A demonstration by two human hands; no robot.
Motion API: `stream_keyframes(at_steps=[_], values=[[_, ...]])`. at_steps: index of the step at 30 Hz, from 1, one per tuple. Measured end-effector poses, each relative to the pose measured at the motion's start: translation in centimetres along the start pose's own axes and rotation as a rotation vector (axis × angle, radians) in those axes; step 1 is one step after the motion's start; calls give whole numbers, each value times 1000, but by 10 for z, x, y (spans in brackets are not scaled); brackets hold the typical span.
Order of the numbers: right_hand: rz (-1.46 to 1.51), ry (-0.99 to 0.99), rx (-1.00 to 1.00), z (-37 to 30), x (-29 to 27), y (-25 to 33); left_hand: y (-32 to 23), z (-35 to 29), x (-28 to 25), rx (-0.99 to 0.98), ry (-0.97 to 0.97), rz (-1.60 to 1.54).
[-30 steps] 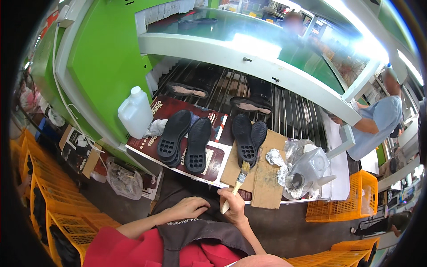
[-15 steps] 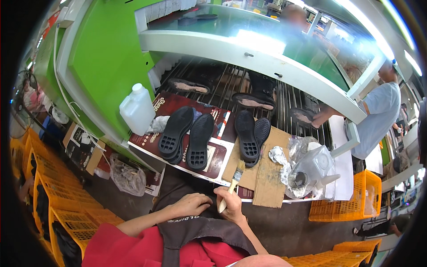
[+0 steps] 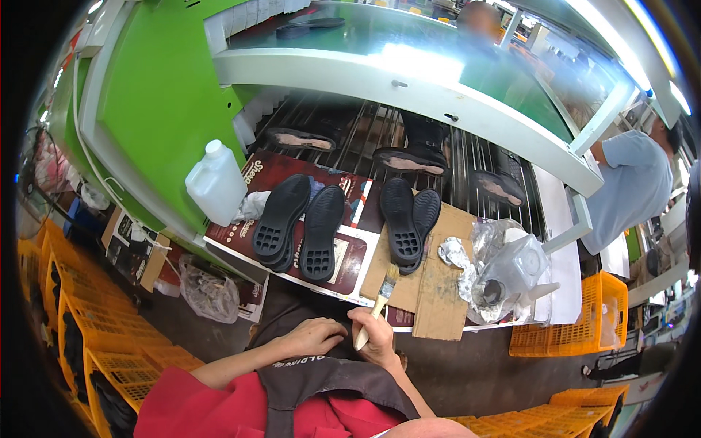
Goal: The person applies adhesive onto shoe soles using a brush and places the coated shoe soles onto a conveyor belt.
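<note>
In my right hand (image 3: 374, 334) is a paintbrush (image 3: 381, 296) with a pale wooden handle. Its bristles point away from me, just short of the black shoe soles (image 3: 401, 226) on the brown cardboard. My left hand (image 3: 315, 336) rests on my lap against the dark apron, holding nothing, its fingers loosely extended. Further left, more black soles (image 3: 322, 233) lie on a dark red printed carton sheet (image 3: 354, 266). Beyond them, black boots (image 3: 409, 160) lie on a rack of metal rods (image 3: 369, 131), their pale undersides facing me.
A white plastic jug (image 3: 216, 182) stands at the left, beside a crumpled cloth (image 3: 253, 206). At the right are a clear plastic container (image 3: 515, 266), crumpled foil and cardboard (image 3: 442, 296). Orange crates (image 3: 602, 314) flank me. A white beam (image 3: 328, 73) crosses above the rack; a co-worker (image 3: 631, 175) stands right.
The co-worker's hand has left the right-hand boot, and that person has turned away to the right. My view has shifted slightly; my hands and the paintbrush stay almost where they were.
</note>
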State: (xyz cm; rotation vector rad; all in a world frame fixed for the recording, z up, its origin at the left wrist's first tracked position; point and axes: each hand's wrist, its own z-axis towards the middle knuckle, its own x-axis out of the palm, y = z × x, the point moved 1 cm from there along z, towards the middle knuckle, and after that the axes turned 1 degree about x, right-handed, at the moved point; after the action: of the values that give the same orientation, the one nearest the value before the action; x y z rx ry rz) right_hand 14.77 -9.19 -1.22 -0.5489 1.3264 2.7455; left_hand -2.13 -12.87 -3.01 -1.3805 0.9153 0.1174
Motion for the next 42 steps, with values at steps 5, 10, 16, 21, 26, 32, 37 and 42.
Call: stream_keyframes(at_steps=[5, 10, 16, 21, 26, 32, 37, 42], values=[[-23, 7, 21, 2, 0, -6, 8, 11, 1, 0, 33, 3], [-29, 45, 43, 12, 5, -10, 16, 22, -2, -8, 83, -53], [-27, 124, 53, 19, 11, -15, 24, 31, 3, 9, 81, -50], [-5, 150, 28, 23, 21, -15, 34, 31, 9, 48, 61, -39], [40, 212, 32, 21, 28, -13, 33, 28, 5, -1, 113, -24], [58, 270, 46, 19, 29, -9, 31, 28, 2, 4, 99, -28], [65, 277, 40, 19, 30, -7, 33, 27, 5, 14, 67, -27], [75, 279, 30, 19, 33, -6, 59, 25, 33, 174, 91, -41]])
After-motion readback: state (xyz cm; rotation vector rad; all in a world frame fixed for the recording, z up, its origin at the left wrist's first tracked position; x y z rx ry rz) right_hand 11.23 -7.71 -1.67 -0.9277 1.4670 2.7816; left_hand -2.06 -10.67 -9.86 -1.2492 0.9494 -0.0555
